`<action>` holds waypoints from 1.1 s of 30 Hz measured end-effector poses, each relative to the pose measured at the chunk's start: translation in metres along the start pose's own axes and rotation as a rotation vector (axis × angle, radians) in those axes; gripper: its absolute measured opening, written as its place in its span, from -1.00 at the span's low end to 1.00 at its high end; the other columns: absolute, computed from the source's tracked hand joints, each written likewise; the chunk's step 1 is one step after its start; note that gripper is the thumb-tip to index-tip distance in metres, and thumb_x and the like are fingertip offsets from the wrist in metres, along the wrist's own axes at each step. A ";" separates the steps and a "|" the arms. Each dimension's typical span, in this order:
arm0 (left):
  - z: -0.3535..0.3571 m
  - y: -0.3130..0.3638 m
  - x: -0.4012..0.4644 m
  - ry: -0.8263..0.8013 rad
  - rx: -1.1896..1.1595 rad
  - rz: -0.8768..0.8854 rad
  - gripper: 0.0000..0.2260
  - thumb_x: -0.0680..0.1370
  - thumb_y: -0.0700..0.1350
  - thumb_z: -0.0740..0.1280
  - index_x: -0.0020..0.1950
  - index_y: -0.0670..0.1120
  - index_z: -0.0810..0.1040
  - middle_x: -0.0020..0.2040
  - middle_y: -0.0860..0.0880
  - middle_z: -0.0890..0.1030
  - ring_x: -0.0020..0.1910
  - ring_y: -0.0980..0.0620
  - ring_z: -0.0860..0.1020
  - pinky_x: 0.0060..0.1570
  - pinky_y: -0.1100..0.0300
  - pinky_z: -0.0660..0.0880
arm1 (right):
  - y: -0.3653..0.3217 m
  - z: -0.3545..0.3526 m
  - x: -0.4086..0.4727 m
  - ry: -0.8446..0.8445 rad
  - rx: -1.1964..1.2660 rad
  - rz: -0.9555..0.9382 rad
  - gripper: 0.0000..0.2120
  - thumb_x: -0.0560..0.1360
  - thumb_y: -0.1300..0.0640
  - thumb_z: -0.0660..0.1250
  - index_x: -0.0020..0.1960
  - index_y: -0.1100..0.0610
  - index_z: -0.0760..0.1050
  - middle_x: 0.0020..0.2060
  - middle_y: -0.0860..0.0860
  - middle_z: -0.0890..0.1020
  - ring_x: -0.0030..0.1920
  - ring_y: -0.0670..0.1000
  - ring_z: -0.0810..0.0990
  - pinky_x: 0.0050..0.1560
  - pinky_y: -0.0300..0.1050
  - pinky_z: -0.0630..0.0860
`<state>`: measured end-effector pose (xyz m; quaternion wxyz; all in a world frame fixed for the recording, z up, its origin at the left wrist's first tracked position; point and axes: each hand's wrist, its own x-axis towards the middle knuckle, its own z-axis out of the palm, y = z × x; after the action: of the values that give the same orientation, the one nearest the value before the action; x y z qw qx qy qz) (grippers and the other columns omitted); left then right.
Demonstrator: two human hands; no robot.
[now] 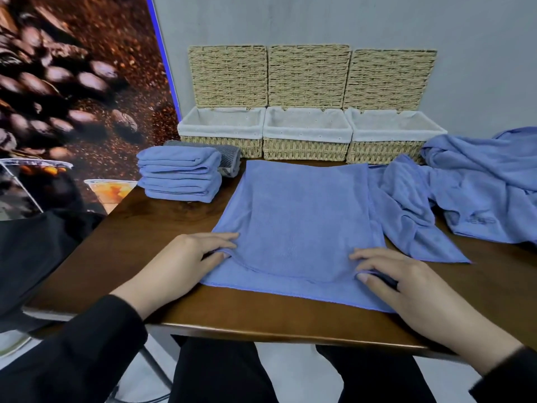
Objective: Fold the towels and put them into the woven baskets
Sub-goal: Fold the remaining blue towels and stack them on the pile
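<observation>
My left hand (197, 251) and my right hand (389, 274) are both on the blue towel (299, 222) that lies flat on the table (145, 245) right in front of me. It looks folded over once, because the top layer stops a bit short of the near edge. My left thumb is tucked under that top layer at its left corner, with the fingers on top, so this grip pinches the cloth. My right fingers are bent over the right corner and the thumb lies on the lower layer. I think that grip has the corner too, but I cannot see it as clearly. I hold both near corners so I can lift them together and make a neat fold.

A stack of folded blue towels (180, 175) sits to the left, with a grey folded towel (226, 154) just behind it. I guess they wait there to go in later. More blue towels (465, 193) lie in a messy heap on the right, not folded yet.

Three woven baskets (305, 141) stand at the back by the wall, lids up, with white cloth inside. No towels show in them.

One messy towel has a dark mark (476, 221) like letters, but it is too blurry to read.
</observation>
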<state>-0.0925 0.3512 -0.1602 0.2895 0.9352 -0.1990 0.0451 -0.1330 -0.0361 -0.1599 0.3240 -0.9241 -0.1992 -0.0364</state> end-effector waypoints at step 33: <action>-0.008 0.038 -0.024 0.158 0.156 0.327 -0.62 0.63 0.25 0.25 -0.08 0.02 0.71 -0.17 0.16 0.59 -0.14 0.09 0.52 -0.03 0.03 0.41 | -0.012 -0.006 -0.002 0.037 -0.334 -0.242 -0.89 0.56 0.08 0.38 -0.04 -0.12 0.50 -0.12 -0.26 0.52 -0.06 -0.16 0.53 0.17 -0.12 0.35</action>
<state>-0.1293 0.3352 -0.1388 0.2197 0.9035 -0.3209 0.1800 -0.1395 -0.0317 -0.1486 0.1632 -0.9334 -0.2942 -0.1245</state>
